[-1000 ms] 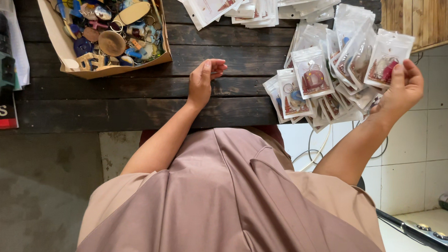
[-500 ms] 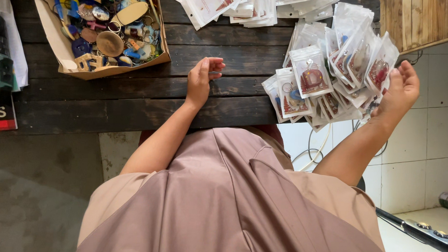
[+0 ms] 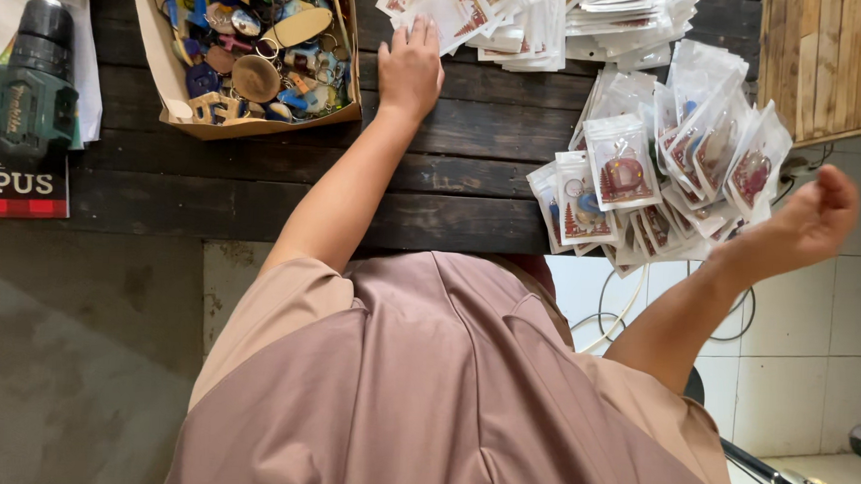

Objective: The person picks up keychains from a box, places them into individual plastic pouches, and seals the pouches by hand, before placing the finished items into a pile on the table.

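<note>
Fingers of the left hand [image 3: 411, 68] lie spread on empty flat pouches [image 3: 476, 19] at twelve o'clock; right hand [image 3: 813, 222] hangs loosely open, empty, beside packed keychain pouches [image 3: 662, 174] at two o'clock. Picking up one pouch seems underway; pinching a single edge comes next.

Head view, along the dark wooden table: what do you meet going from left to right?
Green cordless drill → cardboard box of keychains → left hand on the empty pouches → pile of packed keychain pouches → right hand, empty.

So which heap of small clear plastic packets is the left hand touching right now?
The flat, empty white packets at the table's far edge; the left hand lies on them. The filled keychain packets sit apart, nearer the empty right hand.
</note>
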